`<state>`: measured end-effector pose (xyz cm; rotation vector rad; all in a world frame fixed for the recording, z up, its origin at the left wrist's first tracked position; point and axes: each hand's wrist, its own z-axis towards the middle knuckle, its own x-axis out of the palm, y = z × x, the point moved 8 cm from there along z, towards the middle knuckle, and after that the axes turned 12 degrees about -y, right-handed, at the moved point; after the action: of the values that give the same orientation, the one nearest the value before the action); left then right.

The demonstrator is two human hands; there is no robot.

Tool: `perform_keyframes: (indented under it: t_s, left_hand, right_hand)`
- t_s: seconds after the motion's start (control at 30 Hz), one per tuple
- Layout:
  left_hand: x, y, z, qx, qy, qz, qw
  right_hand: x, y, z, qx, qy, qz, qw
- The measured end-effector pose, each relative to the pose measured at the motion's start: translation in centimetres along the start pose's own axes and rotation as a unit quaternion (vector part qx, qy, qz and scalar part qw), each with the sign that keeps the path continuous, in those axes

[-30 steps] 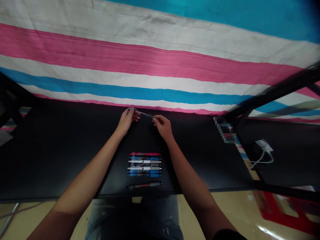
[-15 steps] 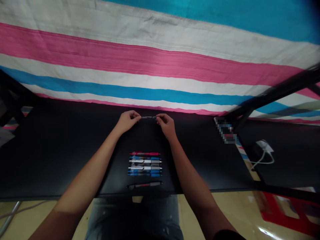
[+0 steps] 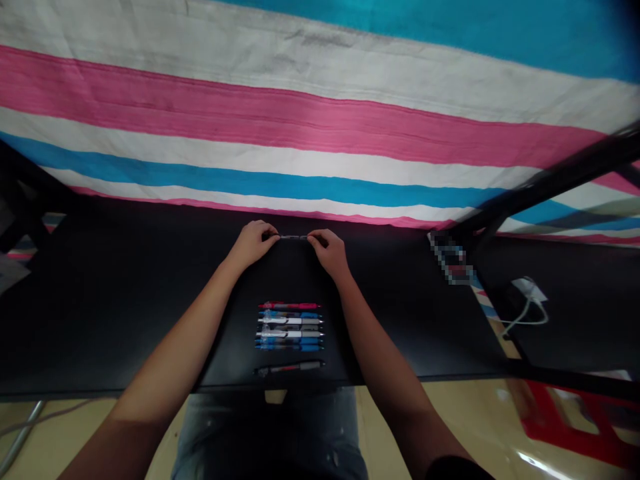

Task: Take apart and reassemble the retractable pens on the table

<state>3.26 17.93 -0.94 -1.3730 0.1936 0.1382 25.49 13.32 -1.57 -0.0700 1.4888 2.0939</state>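
Near the back of the black table, a slim dark pen (image 3: 293, 237) lies crosswise between my two hands. My left hand (image 3: 253, 241) pinches its left end and my right hand (image 3: 330, 250) pinches the right end. Closer to me, several pens rest side by side: a red pen (image 3: 290, 306) at the far side, white pens (image 3: 287, 321) and blue pens (image 3: 290, 346) below it. Apart from that row, a black and grey pen (image 3: 290, 367) lies near the front edge.
The black table (image 3: 125, 300) ends at a striped cloth (image 3: 300, 127) behind. A pixelated object (image 3: 450, 258) lies at the right by a dark metal frame. Further right are a white cable (image 3: 530, 313) and a red plastic item (image 3: 560, 427) on the floor.
My right hand has shifted slightly left along with the pen. My left hand stays almost in place, and the pens on the table have not moved.
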Motion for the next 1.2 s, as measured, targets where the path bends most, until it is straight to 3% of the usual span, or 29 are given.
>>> perform_keyframes:
  t_s: [0.2,0.57,0.67,0.83,1.1,1.17,1.2]
  left_hand:
    - [0.7,-0.4,-0.4,0.092,0.034,0.107,0.989]
    - [0.7,-0.1,-0.5,0.073,0.025,0.068,0.995]
    - [1.0,-0.5,-0.7,0.111,0.036,0.130,0.985]
    - [1.6,-0.8,-1.1,0.167,0.071,0.277,0.943]
    - [1.5,-1.1,-1.1,0.179,0.067,0.286,0.939]
    - [1.6,-1.1,-1.1,0.176,0.071,0.292,0.937]
    - [1.6,-1.0,-1.1,0.176,0.071,0.294,0.937]
  right_hand:
    - [0.2,0.0,-0.1,-0.047,0.013,-0.074,0.996]
    - [0.9,0.0,-0.4,-0.058,0.051,-0.079,0.994]
    - [1.0,0.0,-0.5,-0.061,0.055,-0.081,0.993]
    - [0.8,0.4,-0.5,-0.065,0.046,-0.085,0.993]
    - [-1.8,0.1,0.5,0.000,-0.027,-0.064,0.998]
    - [-2.2,0.6,0.4,0.021,0.004,-0.067,0.998]
    - [-2.0,1.0,0.0,0.036,0.049,-0.062,0.996]
